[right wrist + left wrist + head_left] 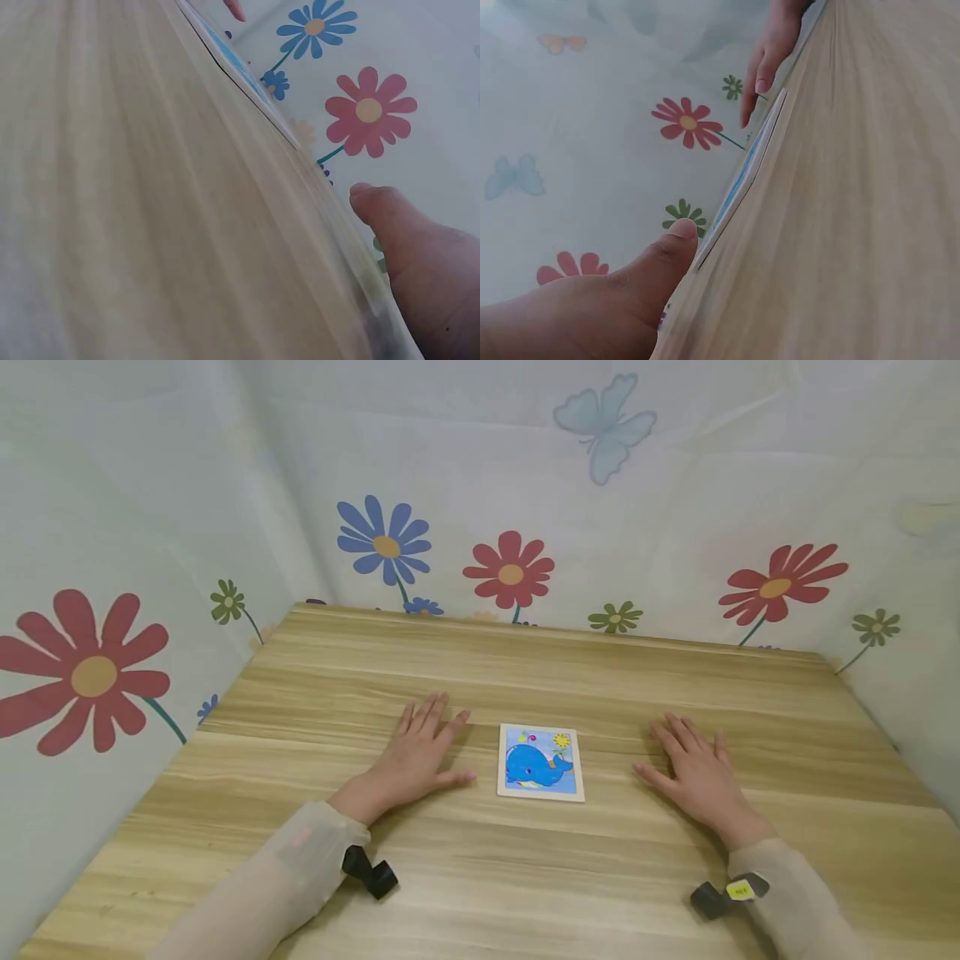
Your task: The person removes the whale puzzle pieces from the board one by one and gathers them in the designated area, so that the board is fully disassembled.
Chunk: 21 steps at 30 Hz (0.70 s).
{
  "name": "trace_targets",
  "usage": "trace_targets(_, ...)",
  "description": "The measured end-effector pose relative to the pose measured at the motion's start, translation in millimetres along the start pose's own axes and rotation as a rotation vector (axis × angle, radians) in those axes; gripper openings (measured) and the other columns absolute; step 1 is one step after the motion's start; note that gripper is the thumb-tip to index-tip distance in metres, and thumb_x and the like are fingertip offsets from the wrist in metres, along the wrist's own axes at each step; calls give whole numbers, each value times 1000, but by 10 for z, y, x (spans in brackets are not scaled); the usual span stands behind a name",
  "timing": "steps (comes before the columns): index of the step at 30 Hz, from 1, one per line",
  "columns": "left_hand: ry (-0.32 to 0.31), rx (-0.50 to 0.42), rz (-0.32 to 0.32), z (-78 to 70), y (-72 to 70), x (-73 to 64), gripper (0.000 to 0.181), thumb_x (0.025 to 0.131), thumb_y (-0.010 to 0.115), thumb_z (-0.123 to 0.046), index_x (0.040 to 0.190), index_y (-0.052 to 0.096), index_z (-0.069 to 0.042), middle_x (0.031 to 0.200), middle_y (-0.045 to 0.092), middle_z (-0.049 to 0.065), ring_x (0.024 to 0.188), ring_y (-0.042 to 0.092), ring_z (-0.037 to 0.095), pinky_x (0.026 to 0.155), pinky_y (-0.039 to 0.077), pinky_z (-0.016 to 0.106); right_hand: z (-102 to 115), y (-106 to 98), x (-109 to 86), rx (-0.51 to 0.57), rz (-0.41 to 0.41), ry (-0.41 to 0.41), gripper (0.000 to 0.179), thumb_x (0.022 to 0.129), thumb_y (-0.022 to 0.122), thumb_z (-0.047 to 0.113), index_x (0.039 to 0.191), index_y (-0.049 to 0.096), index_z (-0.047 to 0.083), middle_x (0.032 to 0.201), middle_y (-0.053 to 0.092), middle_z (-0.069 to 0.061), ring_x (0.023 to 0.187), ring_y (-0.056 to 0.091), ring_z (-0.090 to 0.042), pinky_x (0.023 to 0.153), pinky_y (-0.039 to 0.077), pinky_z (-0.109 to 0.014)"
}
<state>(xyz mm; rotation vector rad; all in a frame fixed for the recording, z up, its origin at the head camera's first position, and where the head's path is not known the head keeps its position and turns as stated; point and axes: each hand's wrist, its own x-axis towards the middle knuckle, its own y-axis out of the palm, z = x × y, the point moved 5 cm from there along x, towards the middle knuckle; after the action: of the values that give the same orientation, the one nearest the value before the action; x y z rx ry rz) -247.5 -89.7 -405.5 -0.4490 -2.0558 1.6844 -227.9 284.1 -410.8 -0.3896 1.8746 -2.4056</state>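
Observation:
A small square picture puzzle (540,763) with a pale frame and a blue whale lies flat on the wooden table, between the two hands. Left of it, my left hand (416,756) rests palm down with fingers spread, its thumb a short way from the frame. My right hand (697,772) lies palm down on the right side, farther from the puzzle, fingers straight. Neither hand touches it. In the left wrist view the puzzle (750,176) appears edge-on beyond the left thumb (660,259). The right wrist view shows its edge (244,75) and the right thumb (405,240).
The wood-grain table (525,877) stretches around both hands. At its back and sides hangs a white curtain (480,452) printed with flowers and a butterfly. Black wrist cameras sit on the left sleeve (367,870) and the right sleeve (712,900).

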Motion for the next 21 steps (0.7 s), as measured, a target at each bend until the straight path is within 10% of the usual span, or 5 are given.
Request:
trace_targets(11, 105, 69, -76, -131, -215, 44, 83, 85, 60, -61, 149, 35, -14, 158, 22, 21, 147, 18, 38, 119, 17, 56, 193, -120, 70, 9, 14, -27, 79, 92, 51, 57, 150, 30, 7, 156, 24, -24, 143, 20, -47, 109, 6, -74)
trace_targets(21, 275, 112, -91, -388, -375, 64, 70, 86, 63, -55, 143, 47, -18, 151, 40, 15, 141, 35, 32, 116, 30, 50, 452, -256, 189, 76, -134, -159, 62, 90, 64, 36, 137, 47, 0, 139, 46, -26, 128, 42, -45, 104, 29, -64)
